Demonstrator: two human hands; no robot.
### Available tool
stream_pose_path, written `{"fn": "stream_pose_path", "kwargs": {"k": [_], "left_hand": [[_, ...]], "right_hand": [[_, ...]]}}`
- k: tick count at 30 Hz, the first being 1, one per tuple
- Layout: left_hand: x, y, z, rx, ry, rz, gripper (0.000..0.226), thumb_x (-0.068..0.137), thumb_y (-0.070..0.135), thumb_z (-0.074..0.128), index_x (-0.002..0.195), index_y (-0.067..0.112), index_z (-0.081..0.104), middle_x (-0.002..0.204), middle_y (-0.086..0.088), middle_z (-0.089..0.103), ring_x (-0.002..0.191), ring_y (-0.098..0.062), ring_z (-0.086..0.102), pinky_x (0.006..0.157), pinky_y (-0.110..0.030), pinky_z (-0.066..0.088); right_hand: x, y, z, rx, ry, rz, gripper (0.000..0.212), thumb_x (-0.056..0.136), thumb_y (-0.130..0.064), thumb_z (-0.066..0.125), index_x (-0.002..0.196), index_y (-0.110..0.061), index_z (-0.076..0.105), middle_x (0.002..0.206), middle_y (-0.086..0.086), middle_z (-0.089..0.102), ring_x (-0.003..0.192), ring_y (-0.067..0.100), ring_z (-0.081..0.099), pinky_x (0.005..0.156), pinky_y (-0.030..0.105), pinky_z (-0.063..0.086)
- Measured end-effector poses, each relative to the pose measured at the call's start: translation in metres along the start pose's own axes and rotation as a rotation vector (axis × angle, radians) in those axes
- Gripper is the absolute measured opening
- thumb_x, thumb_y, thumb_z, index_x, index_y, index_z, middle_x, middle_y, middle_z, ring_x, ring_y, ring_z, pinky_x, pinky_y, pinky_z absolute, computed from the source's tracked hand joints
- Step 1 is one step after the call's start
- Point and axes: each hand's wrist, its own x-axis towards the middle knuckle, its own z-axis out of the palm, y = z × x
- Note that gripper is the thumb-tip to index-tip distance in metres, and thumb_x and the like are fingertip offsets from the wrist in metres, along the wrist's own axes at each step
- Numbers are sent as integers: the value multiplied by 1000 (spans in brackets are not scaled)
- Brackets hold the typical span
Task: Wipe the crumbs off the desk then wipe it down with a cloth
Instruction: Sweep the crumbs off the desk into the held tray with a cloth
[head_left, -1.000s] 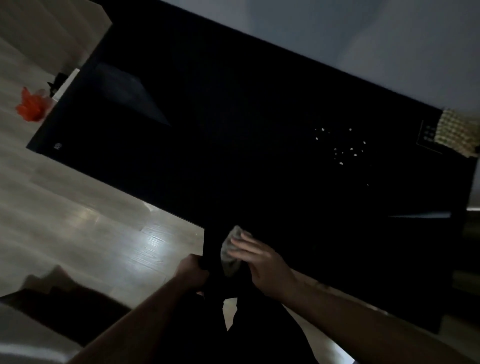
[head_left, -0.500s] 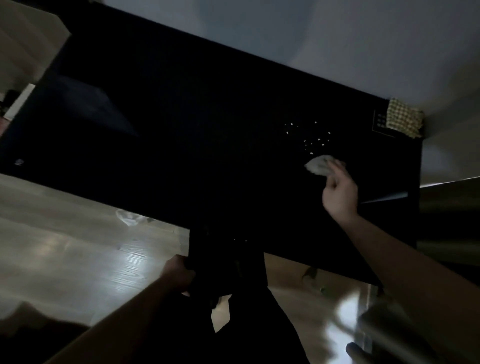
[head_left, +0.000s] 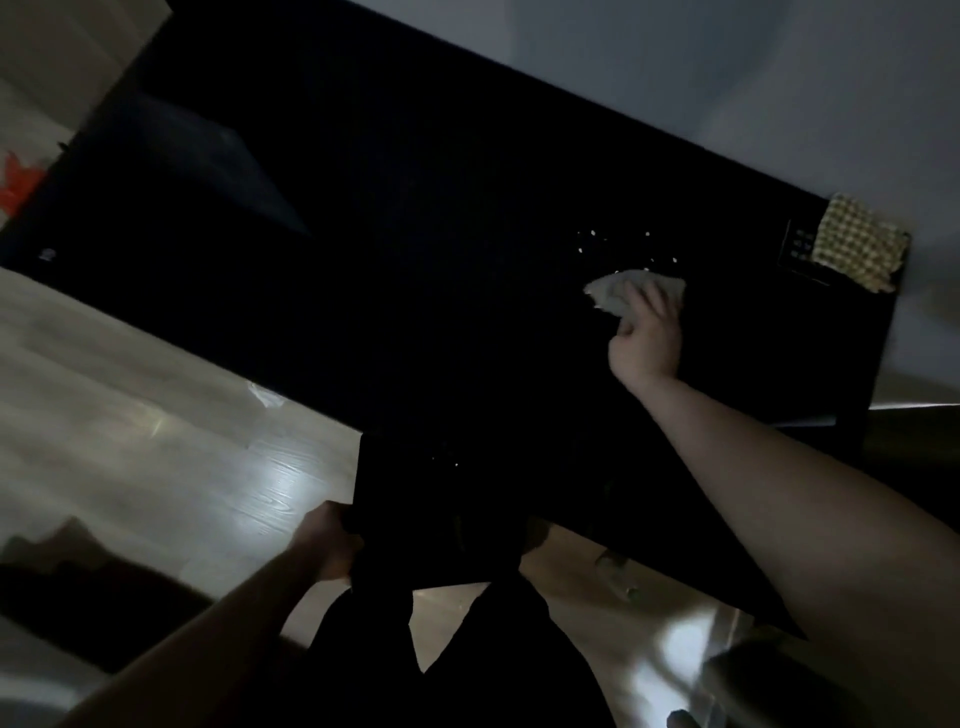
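Head cam's pretty dark, but I can see the right hand (head_left: 647, 338) pinching a crumpled cloth (head_left: 631, 293) against the black desk (head_left: 415, 234), just beside the crumbs (head_left: 613, 247) (tiny white specks). Left hand (head_left: 330, 545) grips a dark tray (head_left: 441, 509) at the desk's near edge.

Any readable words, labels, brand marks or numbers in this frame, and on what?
None can be read.
Dark panel beside the checked cloth on the desk: pale markings, too small and blurred.
Small pale mark at the desk's left corner: unreadable.
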Motion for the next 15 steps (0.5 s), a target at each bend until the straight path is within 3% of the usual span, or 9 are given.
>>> {"fn": "stream_pose_path", "kwargs": {"k": [2, 8, 10, 12, 15], "left_hand": [[-9, 5, 6, 5, 7, -32, 22, 75, -3, 59, 68, 15, 69, 57, 6, 63, 61, -14, 70, 47, -21, 47], [-26, 11, 24, -32, 27, -58, 17, 72, 8, 60, 75, 17, 74, 63, -1, 74, 55, -15, 72, 56, -30, 60], [-30, 16, 29, -50, 51, -56, 14, 76, 9, 63, 80, 14, 75, 65, -1, 72, 56, -15, 70, 51, -24, 55], [-34, 20, 34, -58, 61, -52, 9, 78, 9, 63, 74, 14, 71, 61, -1, 68, 57, -18, 69, 48, -20, 48], [-34, 20, 41, -76, 53, -56, 14, 80, 6, 60, 75, 12, 71, 62, -4, 72, 60, -22, 75, 52, -26, 57]], "right_hand": [[-26, -27, 10, 31, -58, -188, 59, 85, 1, 49, 140, -17, 57, 152, 9, 48, 145, 36, 36, 122, 43, 30], [-158, -83, 39, 214, -350, -594, 56, 91, 1, 50, 143, -19, 56, 158, -3, 43, 152, 18, 28, 123, 35, 27], [-198, -90, 43, 259, -504, -624, 56, 96, -1, 47, 147, -22, 52, 161, -8, 38, 152, 4, 16, 126, 29, 18], [-220, -90, 39, 300, -604, -602, 55, 99, -5, 41, 148, -27, 51, 162, -13, 35, 148, -6, 9, 125, 23, 12], [-219, -84, 15, 404, -653, -507, 58, 99, 0, 43, 145, -32, 54, 157, -19, 41, 144, -11, 22, 122, 17, 23]]}}
